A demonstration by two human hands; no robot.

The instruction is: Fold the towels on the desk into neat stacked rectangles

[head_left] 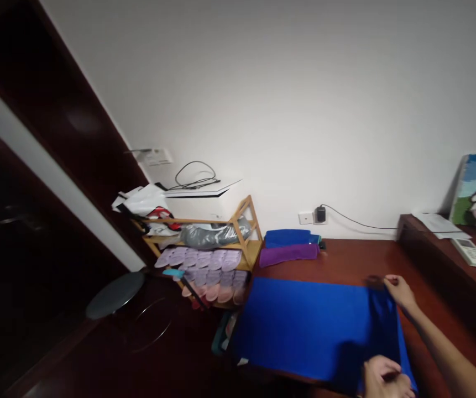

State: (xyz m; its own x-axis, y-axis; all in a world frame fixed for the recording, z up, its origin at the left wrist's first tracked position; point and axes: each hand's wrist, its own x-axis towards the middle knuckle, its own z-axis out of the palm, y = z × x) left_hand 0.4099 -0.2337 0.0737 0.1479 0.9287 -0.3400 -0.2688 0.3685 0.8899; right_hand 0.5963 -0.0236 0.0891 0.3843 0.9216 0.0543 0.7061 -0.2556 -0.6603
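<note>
A blue cloth (pixel 299 320) lies spread over the brown table, its right edge lifted a little and a white tag at its near left corner. My right hand (pixel 401 293) pinches the far right corner of the cloth between thumb and fingers. Nearer to me, at the bottom of the view, my left hand (pixel 387 377) has its fingers closed on the near right part of the same cloth. Toward the wall lie a folded blue cloth (pixel 287 238) and a folded purple cloth (pixel 289 255).
Left of the table (pixel 345 260) stands a wooden rack (pixel 246 232) with slippers (pixel 204 258) and bags. A round stool (pixel 115 294) is farther left. On a raised ledge at right are papers (pixel 439 225), a remote control (pixel 472 254) and a picture. A cable runs from a plug (pixel 321 214).
</note>
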